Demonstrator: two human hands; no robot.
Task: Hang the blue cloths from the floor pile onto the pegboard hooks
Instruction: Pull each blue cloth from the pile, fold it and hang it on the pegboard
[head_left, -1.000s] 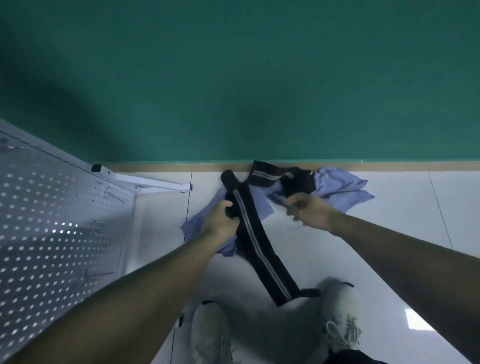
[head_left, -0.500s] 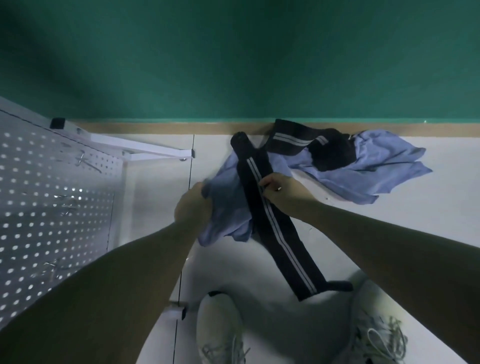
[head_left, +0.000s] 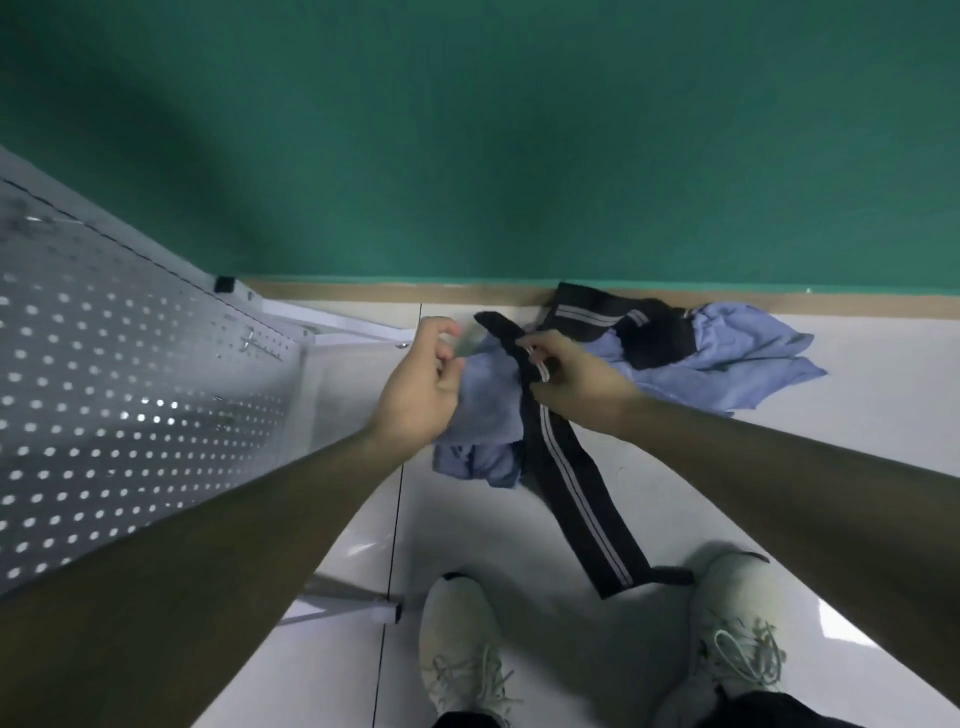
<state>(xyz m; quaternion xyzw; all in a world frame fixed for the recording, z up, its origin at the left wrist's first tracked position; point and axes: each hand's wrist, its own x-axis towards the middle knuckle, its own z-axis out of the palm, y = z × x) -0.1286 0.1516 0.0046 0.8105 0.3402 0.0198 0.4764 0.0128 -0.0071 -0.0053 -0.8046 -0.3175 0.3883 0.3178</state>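
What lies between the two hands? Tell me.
In the head view, the blue cloth gripped by the left hand fills the gap, with the black striped garment draped over it at the right hand.

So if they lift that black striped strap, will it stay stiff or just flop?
Probably flop: the black striped strap bends over the blue cloth and trails limp on the floor. It looks light, since the right hand pinches it with fingertips alone. It may drag the cloth along.
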